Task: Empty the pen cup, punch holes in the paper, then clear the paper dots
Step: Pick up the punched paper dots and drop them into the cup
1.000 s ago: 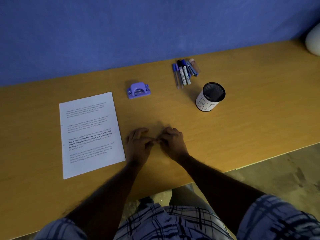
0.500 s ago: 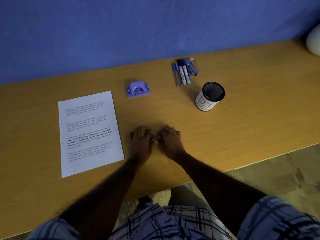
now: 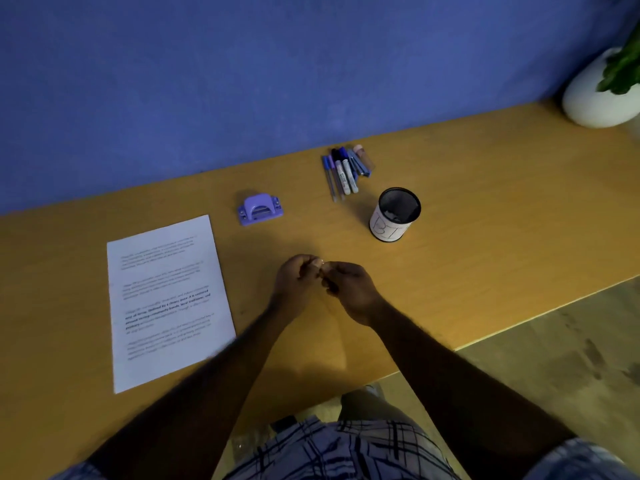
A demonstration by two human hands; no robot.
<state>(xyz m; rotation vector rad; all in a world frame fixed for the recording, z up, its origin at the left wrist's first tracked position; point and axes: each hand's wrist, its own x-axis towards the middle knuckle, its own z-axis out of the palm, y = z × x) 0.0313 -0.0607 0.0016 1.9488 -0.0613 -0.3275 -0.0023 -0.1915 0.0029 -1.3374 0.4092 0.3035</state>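
The left hand [image 3: 296, 282] and the right hand [image 3: 351, 291] are drawn together over the front middle of the wooden desk [image 3: 485, 209], fingertips meeting. The fingers of the 2 hands are curled inward in a pinching pose. A small pale speck [image 3: 321, 261] shows right where they touch (a paper dot or only a fingernail, I cannot tell), so it cannot be told whether either hand has hold of anything. The pen cup [image 3: 394, 216], black mesh with a white label wrapped round its lower part, stands upright on the desk beyond and to the right of the hands, apart from both. Its inside is dark, and what lies at the bottom cannot be made out. The pens [image 3: 346, 171] lie out of it in 1 tight bunch, side by side on the desk beyond the cup, near the blue wall [image 3: 242, 81]. The purple hole punch [image 3: 260, 209] sits to the left of the pens, beyond the hands and just past the far right corner of the paper [image 3: 166, 299]. That printed sheet lies flat to the left of the left hand, with the left forearm crossing its near right corner. A white pot [image 3: 595, 102] with green leaves stands at the far right end of the desk.
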